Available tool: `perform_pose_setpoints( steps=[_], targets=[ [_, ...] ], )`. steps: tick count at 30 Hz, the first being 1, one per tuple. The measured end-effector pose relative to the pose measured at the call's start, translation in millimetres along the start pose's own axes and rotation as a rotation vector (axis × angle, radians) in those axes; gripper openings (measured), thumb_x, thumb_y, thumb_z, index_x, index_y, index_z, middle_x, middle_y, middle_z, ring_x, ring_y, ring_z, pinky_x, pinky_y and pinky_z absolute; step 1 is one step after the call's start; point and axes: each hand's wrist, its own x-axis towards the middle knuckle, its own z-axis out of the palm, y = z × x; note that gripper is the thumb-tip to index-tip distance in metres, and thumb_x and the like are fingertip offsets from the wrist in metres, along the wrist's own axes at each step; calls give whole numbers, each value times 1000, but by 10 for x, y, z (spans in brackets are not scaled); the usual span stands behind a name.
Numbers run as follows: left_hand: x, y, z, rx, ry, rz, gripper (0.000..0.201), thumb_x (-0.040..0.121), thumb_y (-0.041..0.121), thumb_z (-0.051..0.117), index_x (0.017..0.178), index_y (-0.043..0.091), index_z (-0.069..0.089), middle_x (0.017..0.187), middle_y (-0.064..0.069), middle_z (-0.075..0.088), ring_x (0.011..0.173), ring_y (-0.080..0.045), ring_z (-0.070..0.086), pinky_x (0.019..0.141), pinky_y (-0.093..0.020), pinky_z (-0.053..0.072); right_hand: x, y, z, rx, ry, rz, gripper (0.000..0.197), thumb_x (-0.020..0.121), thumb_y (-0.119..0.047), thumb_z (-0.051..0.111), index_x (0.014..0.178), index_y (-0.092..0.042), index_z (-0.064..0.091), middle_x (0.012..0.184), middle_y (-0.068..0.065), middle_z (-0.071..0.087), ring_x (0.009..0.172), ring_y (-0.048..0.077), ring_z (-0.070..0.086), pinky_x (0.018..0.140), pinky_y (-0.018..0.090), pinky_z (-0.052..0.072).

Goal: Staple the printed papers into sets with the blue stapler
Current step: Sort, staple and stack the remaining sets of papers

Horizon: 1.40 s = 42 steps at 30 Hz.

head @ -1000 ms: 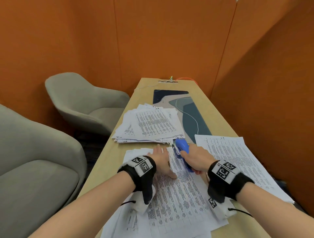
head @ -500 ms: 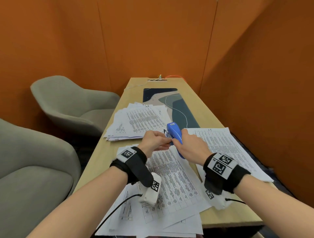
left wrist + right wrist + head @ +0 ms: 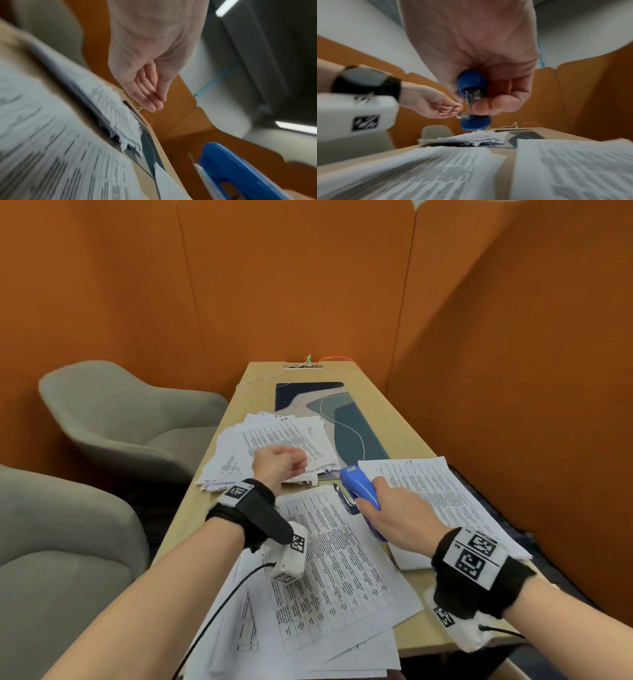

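Note:
My right hand (image 3: 383, 501) grips the blue stapler (image 3: 356, 484) and holds it lifted above the near stack of printed papers (image 3: 329, 563), its metal base hanging open. In the right wrist view the fingers curl round the stapler (image 3: 471, 82). My left hand (image 3: 294, 463) hovers to the stapler's left, above the far fanned pile of papers (image 3: 274, 436). In the left wrist view its fingers (image 3: 150, 102) are nearly straight and together and hold nothing I can make out. A third stack of papers (image 3: 442, 498) lies to the right, under my right wrist.
The wooden table (image 3: 394, 422) is narrow, with orange partition walls behind and to the right. A patterned desk mat (image 3: 325, 405) lies further back, and a socket with cables (image 3: 305, 366) at the far end. Two grey armchairs (image 3: 120, 419) stand on the left.
My right hand has lifted the stapler off the near papers. My left hand left the sheet, came up to the stapler's front, then drew away left over the far pile.

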Motion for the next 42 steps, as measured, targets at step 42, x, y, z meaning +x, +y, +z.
perform_pose_setpoints(
  steps=[42],
  targets=[
    [-1379, -3105, 4249, 1004, -804, 37, 31, 90, -4, 49, 112, 4, 70, 121, -12, 66, 117, -26, 58, 101, -28, 43, -2763, 3787, -401, 1324, 732, 695, 20, 80, -27, 56, 94, -24, 71, 102, 3, 69, 90, 21, 69, 68, 30, 61]
  ],
)
